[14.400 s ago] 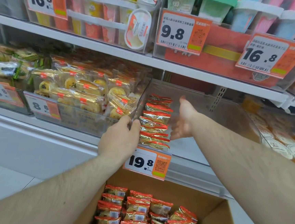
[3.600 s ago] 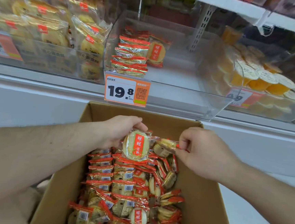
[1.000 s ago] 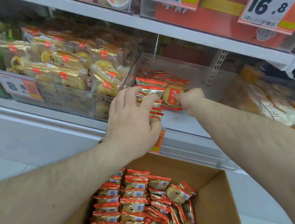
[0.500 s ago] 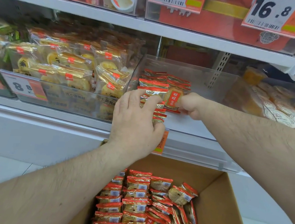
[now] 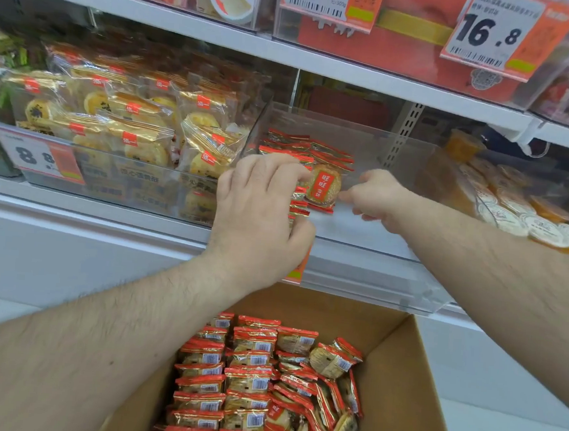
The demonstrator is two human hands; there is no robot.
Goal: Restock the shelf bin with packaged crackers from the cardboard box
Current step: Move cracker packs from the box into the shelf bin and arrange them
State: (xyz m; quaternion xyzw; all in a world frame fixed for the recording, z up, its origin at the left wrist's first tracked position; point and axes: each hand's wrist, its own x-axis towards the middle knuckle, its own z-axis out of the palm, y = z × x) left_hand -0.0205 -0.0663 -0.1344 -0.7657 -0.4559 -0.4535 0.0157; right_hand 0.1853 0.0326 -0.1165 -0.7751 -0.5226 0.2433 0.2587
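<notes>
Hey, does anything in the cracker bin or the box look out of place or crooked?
Yes. In the clear plastic shelf bin, one red-labelled round cracker pack stands face-out, while the row beside it stands edge-on. In the brown cardboard box, the right-hand packs lie tumbled, unlike the neat left columns.

The bin point(image 5: 361, 229) sits on the middle shelf point(image 5: 87, 212), with crackers point(image 5: 323, 184) stacked in its left part. Left of it lies a bin of pastries point(image 5: 139, 134); right of it, cups point(image 5: 517, 215). The box point(image 5: 409, 381) stands below and in front of the shelf, packs point(image 5: 254, 384) in rows inside. The left hand point(image 5: 259, 213) is over the bin's front left, the right hand point(image 5: 377, 196) inside, just right of the stack.
</notes>
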